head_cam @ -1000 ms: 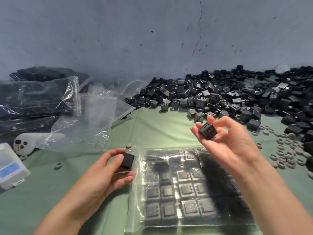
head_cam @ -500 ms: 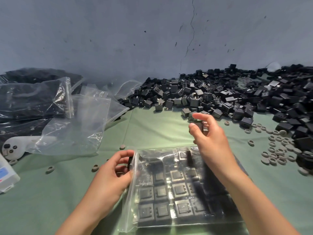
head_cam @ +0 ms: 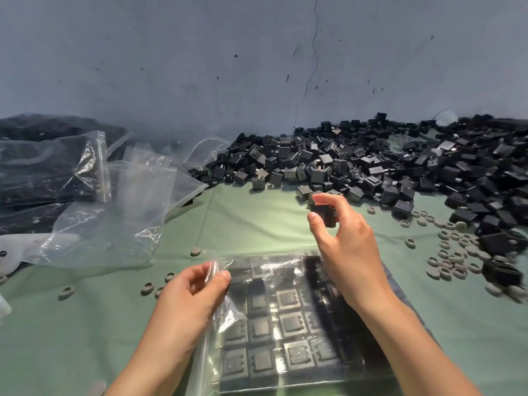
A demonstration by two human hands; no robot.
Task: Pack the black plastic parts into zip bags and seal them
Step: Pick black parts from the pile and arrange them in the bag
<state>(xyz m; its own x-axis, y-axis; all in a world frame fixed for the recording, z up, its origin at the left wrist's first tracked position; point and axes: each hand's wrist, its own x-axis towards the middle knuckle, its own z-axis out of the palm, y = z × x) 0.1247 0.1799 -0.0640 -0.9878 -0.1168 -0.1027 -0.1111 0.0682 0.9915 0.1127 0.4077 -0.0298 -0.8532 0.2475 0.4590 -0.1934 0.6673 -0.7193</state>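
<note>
Right hand [head_cam: 348, 247]: raised over the far edge of the zip bag, palm turned toward 9 o'clock. Thumb and forefinger are clamped on one black part [head_cam: 325, 214]; the other fingers curl loosely behind it. The forearm crosses the bag's right side from 5 o'clock.

Left hand [head_cam: 188, 298]: at the bag's 10 o'clock corner, thumb and curled fingers pinching the loose plastic lip and lifting it off the surface. The mouth runs along the bag's left edge.

Zip bag [head_cam: 258, 262]: lies flat at 6 o'clock of the view on green cloth [head_cam: 257, 221]. The packed parts [head_cam: 288, 321] sit in neat rows, square faces up, one layer.

Surroundings: a pile of loose black parts [head_cam: 371, 167] from 12 to 3 o'clock, its near edge just beyond the right hand. Grey rings [head_cam: 451, 252] are scattered at 3 o'clock, a few at 8 o'clock. Empty clear bags [head_cam: 120, 212] at 9 o'clock overlap filled bags [head_cam: 37, 167] behind them.

Materials: parts matte, boxy, hard-edged; bags thin, glossy, creased; cloth smooth with fold lines; wall [head_cam: 200, 67] blue-grey, cracked.
</note>
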